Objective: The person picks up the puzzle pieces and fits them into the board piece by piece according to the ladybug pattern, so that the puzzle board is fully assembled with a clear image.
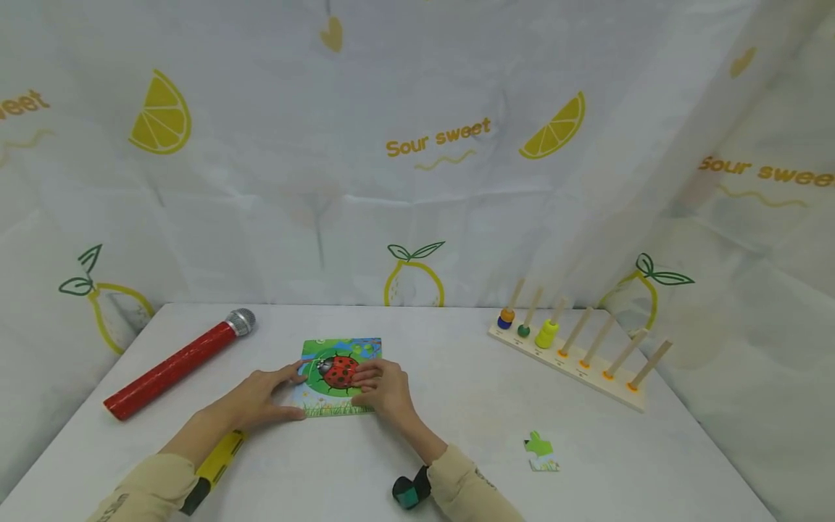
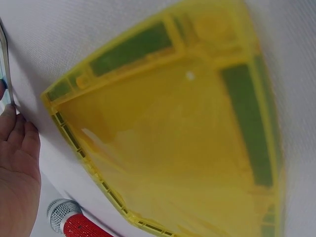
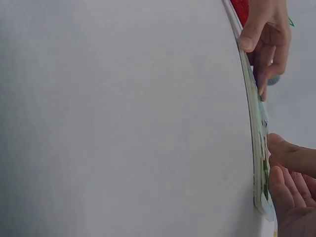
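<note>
Flat on the white table point(image 1: 457, 435), near the middle: a ladybird puzzle board point(image 1: 339, 373), roughly square, far edge toward the curtain. Left hand point(image 1: 261, 395) resting on its left edge, fingers stretched, thumb along the near edge. Right hand point(image 1: 385, 388) pressing on the right half, fingers loosely curled over the picture; nothing pinched or lifted. Loose green puzzle piece point(image 1: 540, 451) well apart to the near right, closer to the right hand. Bare tabletop between them. Red microphone point(image 1: 176, 362) lying far left; peg rack point(image 1: 574, 348) far right.
</note>
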Motion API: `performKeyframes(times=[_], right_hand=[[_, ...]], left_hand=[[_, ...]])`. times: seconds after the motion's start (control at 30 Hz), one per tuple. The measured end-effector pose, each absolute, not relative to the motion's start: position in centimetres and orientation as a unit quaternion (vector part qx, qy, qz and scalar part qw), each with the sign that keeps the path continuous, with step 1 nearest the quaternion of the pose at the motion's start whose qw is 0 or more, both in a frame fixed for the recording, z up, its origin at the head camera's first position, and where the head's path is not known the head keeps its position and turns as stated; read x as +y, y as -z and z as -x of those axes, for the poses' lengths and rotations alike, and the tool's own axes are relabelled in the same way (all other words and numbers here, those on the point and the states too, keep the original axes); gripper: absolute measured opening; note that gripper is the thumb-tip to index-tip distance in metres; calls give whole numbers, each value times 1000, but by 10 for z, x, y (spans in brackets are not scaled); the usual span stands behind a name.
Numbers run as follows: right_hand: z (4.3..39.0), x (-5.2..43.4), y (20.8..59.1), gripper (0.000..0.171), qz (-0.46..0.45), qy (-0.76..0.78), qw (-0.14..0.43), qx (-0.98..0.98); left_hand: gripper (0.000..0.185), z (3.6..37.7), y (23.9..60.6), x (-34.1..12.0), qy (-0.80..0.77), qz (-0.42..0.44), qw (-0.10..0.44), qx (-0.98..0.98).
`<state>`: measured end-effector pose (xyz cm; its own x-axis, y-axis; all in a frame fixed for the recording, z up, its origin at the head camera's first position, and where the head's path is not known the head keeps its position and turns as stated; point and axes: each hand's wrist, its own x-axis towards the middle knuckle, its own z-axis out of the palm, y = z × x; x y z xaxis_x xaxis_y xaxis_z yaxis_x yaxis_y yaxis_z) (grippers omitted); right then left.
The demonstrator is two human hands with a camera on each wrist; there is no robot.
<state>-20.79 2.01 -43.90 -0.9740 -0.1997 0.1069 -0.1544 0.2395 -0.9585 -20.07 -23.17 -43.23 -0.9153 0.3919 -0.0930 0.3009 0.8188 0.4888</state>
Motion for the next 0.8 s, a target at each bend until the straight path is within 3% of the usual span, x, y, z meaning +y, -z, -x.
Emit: performKeyframes(times=[0.1, 0.33, 0.57, 0.8], right_hand=[[207, 32, 436, 40, 119, 622, 17, 773], [204, 82, 424, 44, 72, 651, 71, 753], [185, 141, 419, 43, -3, 649, 104, 754], [162, 203, 420, 51, -11, 650, 126, 750]], left_hand=[[86, 201, 432, -231, -237, -180, 98, 950], [85, 200, 430, -231, -236, -184, 96, 949], [83, 200, 430, -231, -243, -194, 92, 946], [83, 202, 432, -231, -236, -199, 88, 947]])
